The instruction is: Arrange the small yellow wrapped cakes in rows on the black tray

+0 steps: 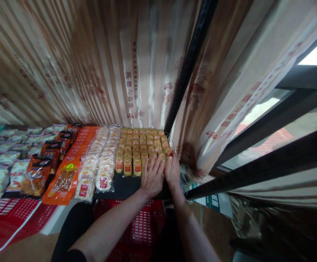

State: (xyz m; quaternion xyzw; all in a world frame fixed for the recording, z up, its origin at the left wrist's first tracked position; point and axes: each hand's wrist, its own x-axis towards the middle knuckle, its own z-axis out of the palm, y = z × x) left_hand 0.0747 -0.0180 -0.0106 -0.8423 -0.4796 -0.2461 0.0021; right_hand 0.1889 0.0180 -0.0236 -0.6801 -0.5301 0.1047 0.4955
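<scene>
Many small yellow packs [128, 147] stood in close rows at the right end of the dark shelf [122, 186], and we had both hands on that block. Our left hand [152, 178] lay palm down over the front packs near the right corner, fingers spread and not clamped. Our right hand [171, 169] was just beside it, against the block's right edge; we could not tell whether its fingers gripped a pack.

Left of the yellow packs, we saw clear packets of round white cakes [104, 162], then a long orange packet [69, 171], black-and-orange bags [38, 173] and white bags [18, 173]. Behind the shelf hung a pale striped curtain [147, 65] with red print, and a black post [187, 72] rose by the yellow packs' far right corner. Below our arms we saw a red basket [142, 223], and another basket [13, 222], also red, stood at the lower left.
</scene>
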